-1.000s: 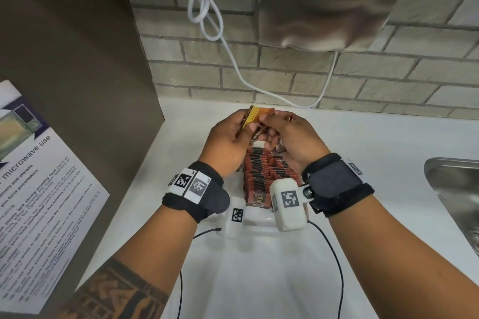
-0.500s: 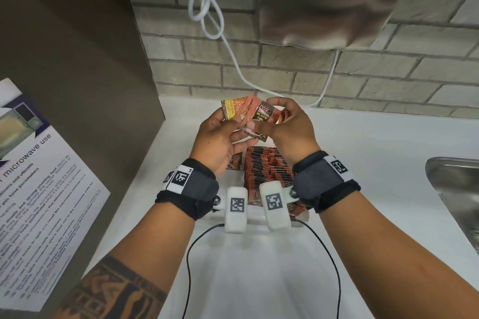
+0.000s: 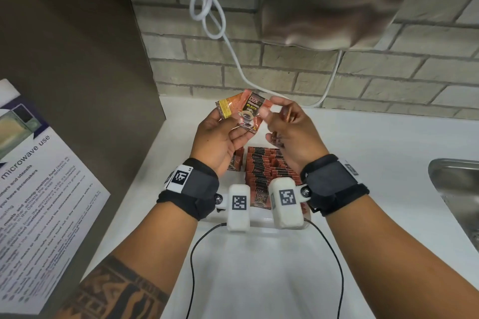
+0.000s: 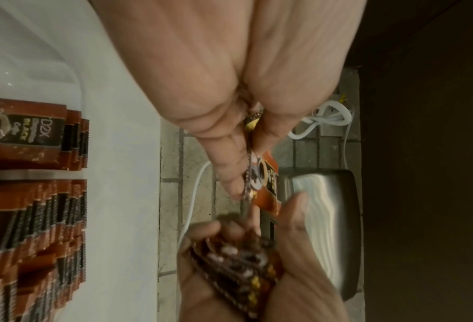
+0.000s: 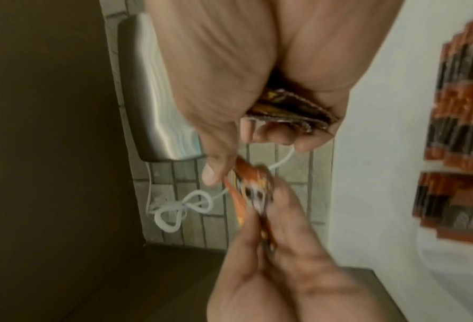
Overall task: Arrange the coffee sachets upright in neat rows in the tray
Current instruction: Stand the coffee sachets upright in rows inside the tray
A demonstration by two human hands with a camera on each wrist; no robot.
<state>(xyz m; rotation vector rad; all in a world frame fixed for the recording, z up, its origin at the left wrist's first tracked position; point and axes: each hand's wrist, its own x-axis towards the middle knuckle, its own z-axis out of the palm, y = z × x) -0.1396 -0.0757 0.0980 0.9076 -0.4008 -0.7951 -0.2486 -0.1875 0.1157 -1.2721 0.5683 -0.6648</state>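
My left hand (image 3: 228,124) pinches a small fan of orange-brown coffee sachets (image 3: 245,110) above the counter, print facing me. My right hand (image 3: 272,111) touches the front sachet's right corner with thumb and forefinger. Its other fingers curl round a stack of sachets (image 3: 281,138) in the palm, which shows as a dark bundle of sachets (image 5: 287,109) in the right wrist view. Below both hands a clear tray (image 3: 264,220) holds upright rows of sachets (image 3: 261,171). In the left wrist view the tray's rows of sachets (image 4: 31,217) lie at the left. The wrist cameras hide the tray's front.
A steel hand dryer (image 3: 337,0) hangs on the brick wall, with a looped white cable (image 3: 207,5) beside it. A steel sink (image 3: 456,189) sits at the right edge. A brown panel (image 3: 77,59) with a microwave notice (image 3: 39,202) bounds the white counter (image 3: 375,150) on the left.
Both hands have risen from just above the tray and come towards me. The sachets in the left hand have fanned out, and the right thumb and forefinger now meet the front one.
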